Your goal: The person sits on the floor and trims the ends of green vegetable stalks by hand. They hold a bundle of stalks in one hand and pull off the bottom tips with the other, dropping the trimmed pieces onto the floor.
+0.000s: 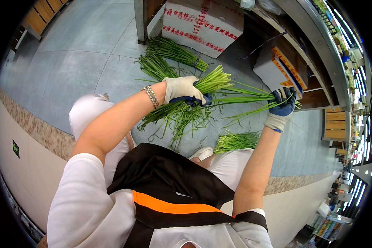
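Note:
My left hand (186,90), in a white and blue coated glove, grips a thick bunch of long green stalks that look like garlic chives (215,80). The pale cut ends point up and to the right, and the leaves hang below the hand. Away to the right, my gloved right hand (281,102) is closed around a few thin loose stalks (246,99), which stretch back toward the bunch. Leafy scraps (186,121) lie scattered on the floor beneath my left hand. Beyond it rest a tied bunch (176,51) and another bundle of leaves (156,65).
Near my right knee lies a further pile of green stalks (235,141). A white box with red print (201,31) and a second box with orange tape (277,69) stand under the display counter (324,59). A metal counter leg (141,21) reaches the grey tiled floor (77,68).

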### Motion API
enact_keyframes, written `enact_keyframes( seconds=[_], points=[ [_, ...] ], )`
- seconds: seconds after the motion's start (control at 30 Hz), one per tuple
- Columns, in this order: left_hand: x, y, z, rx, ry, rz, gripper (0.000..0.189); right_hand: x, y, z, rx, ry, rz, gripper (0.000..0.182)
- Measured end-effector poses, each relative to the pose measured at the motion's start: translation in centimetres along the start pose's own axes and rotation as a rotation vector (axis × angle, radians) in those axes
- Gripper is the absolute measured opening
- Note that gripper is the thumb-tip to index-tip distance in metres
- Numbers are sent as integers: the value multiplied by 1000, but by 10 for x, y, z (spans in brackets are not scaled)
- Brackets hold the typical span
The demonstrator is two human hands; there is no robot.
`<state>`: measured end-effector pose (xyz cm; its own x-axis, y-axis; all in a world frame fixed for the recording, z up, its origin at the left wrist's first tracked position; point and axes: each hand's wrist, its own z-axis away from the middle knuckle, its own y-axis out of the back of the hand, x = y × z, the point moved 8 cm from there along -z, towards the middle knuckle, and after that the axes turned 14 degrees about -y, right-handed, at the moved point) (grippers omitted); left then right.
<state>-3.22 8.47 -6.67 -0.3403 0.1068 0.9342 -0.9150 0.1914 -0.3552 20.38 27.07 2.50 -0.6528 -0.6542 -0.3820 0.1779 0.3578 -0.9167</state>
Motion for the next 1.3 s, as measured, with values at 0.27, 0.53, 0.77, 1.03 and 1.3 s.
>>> enact_keyframes(
  seconds=[0.27, 0.53, 0.77, 1.03, 1.3],
  points=[
    [4, 11, -5, 157, 2, -329, 21, -10, 6, 3, 10, 68, 33, 21],
    [15, 52, 2, 324, -138, -239, 25, -39, 8, 14, -40, 97, -5, 24],
    [12, 52, 4, 269, -36, -181, 29, -47, 12, 16, -30, 98, -4, 24],
    [9, 7, -3, -75, -136, -398, 28, -32, 0, 7, -69, 57, 11, 26],
    [-11, -6, -6, -24, -41, -114, 24, -27, -4, 7, -50, 92, 18, 25]
  ],
)
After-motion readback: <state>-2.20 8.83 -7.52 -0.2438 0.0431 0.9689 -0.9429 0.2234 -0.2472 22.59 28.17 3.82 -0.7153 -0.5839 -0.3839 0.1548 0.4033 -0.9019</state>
